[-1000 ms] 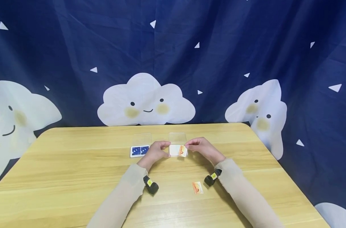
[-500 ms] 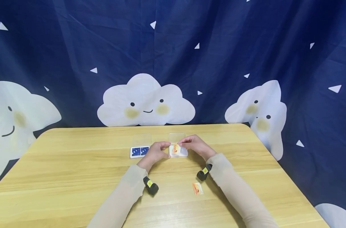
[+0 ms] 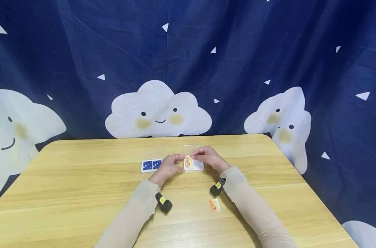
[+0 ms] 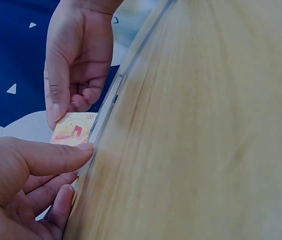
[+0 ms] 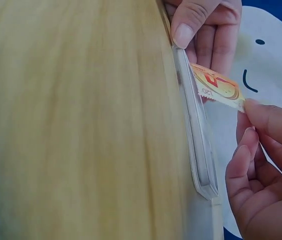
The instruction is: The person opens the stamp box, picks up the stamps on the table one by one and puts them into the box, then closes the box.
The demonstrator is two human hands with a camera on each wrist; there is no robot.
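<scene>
An orange-and-white postage stamp (image 3: 189, 162) with perforated edges is pinched at its far corner by my right hand (image 3: 209, 158). It stands tilted over the left half of a small flat clear plastic case (image 3: 198, 165) with a white inside, its lid (image 3: 191, 149) laid back. My left hand (image 3: 170, 166) grips the left end of this case, thumb on the near edge and fingers at the far one. In the right wrist view the stamp (image 5: 218, 86) slants between the case (image 5: 196, 135) and the fingertips. A second orange stamp (image 3: 214, 205) lies nearer on the table.
Left of my left hand is another case (image 3: 142, 167) with two dark blue stamps (image 3: 152, 164) inside and its clear lid (image 3: 154, 151) folded back. The wooden table (image 3: 82, 193) ends at a dark blue curtain (image 3: 188, 69) printed with clouds.
My right hand has moved left with the stamp, from the right part of the case to its left half, and lowered it. The left hand has stayed in place.
</scene>
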